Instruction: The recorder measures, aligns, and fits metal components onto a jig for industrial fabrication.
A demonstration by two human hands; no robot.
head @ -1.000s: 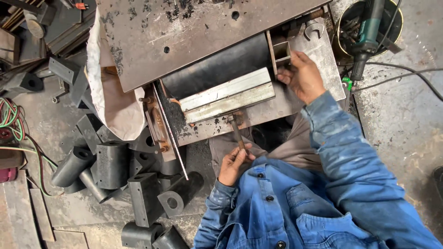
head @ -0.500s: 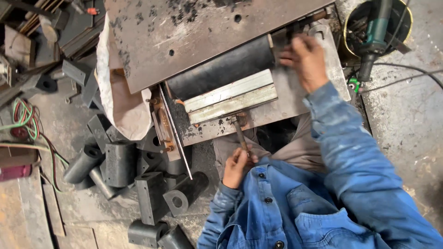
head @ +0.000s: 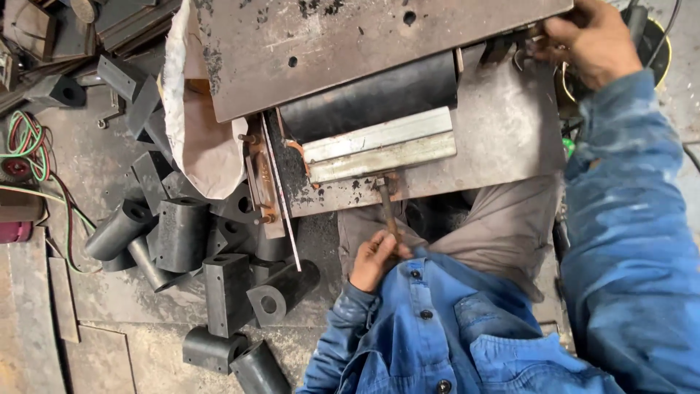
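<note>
Since a second ago, the right hand [head: 590,44] has moved from the plate's near right part to its far corner, where its grip curls on a small metal piece [head: 523,49]. Nearest, the left hand [head: 375,257] has its grip pressed around a hammer [head: 386,208], head touching the surface [head: 503,124] edge below two pale angle bars [head: 379,146]. Left of these hangs a white sack [head: 200,117]; farthest lies a rusty steel sheet [head: 350,40].

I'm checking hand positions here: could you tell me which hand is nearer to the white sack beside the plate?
Left. The left hand grips a hammer handle below and right of the white sack; the right hand is far across the metal plate, at its right end.
</note>
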